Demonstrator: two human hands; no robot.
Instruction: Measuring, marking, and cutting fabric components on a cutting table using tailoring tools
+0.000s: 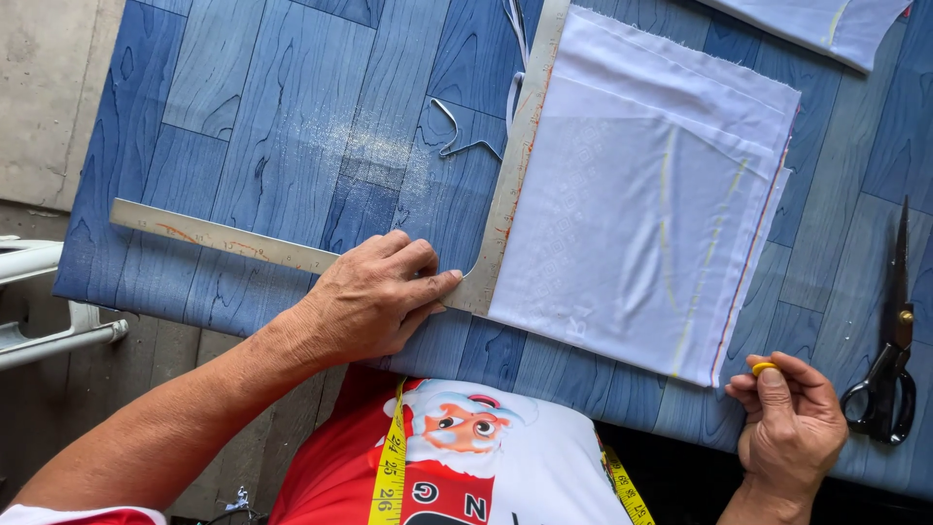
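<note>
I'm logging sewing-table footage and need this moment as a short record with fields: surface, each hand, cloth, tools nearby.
surface: blue wood-pattern table
left hand: left hand pressing flat on the metal L-square near its corner
right hand: right hand pinching a small yellow chalk piece at the cloth's near corner
cloth: folded white fabric lying against the square's long arm, with faint yellow lines marked on it
tools nearby: black scissors lying closed to the right of the cloth
worn: yellow tape measure hanging round the person's neck

Metal L-square (486, 243) flat under left hand (374, 297), its corner at the fingertips, long arm edging folded white cloth (646, 209); yellow chalk (764, 368) pinched in right hand (789, 423).
</note>
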